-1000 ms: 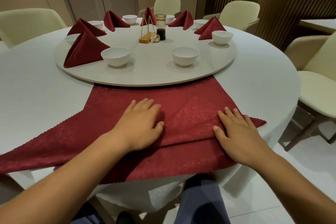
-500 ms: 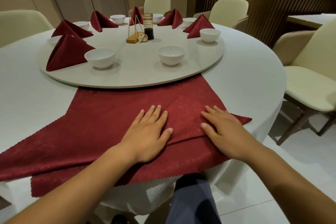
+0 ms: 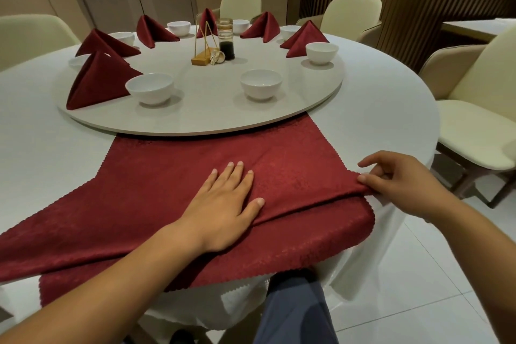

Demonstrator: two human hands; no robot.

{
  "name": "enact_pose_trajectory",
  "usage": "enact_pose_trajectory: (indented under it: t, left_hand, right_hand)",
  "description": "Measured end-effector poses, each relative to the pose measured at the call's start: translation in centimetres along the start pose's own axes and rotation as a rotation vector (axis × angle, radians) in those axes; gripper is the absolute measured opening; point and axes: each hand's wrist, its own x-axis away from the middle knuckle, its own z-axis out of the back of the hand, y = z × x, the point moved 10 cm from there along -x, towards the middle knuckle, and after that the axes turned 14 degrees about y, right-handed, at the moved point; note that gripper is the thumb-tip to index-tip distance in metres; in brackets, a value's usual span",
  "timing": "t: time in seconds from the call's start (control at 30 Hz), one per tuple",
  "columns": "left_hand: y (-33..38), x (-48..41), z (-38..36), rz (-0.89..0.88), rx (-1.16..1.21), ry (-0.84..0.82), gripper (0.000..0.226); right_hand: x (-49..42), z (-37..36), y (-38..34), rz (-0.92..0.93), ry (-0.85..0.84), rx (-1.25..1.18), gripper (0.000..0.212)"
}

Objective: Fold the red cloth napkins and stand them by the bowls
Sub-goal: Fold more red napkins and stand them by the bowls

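So the red napkin [image 3: 173,198] is spread out on the white-clothed table [image 3: 42,153], right at the near edge, its far side running up to the rim of the round turntable [image 3: 206,120]; it's partly folded, an upper layer lying over a lower one that hangs a bit over the table edge; the left hand [image 3: 223,204] lies flat on it around the middle, fingers straight and slightly spread, pressing down just above the fold line; the right hand [image 3: 402,184] is at the right corner of the upper layer, thumb and forefinger pinching the cloth there, the other fingers loosely lifted; up on the turntable a white bowl [image 3: 261,84] sits just past the napkin, and a second bowl [image 3: 149,88] to its left has a folded napkin [image 3: 97,84] standing right beside it; more bowls and standing napkins go round the far side, with a sauce bottle [image 3: 225,39] near the centre; cream chairs [image 3: 474,126] ring the table.
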Motion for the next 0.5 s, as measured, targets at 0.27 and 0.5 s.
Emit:
enact_pose_trajectory:
  t: [0.27, 0.5]
  left_hand:
    - [0.1, 0.2, -0.2, 0.003, -0.044, 0.014, 0.077]
    - [0.1, 0.2, -0.3, -0.01, -0.079, -0.002, 0.077]
  right_hand:
    - [1.0, -1.7, -4.9, 0.254, 0.139, 0.488, 0.034]
    - [11.5, -12.9, -10.3, 0.582, -0.376, 0.435, 0.066]
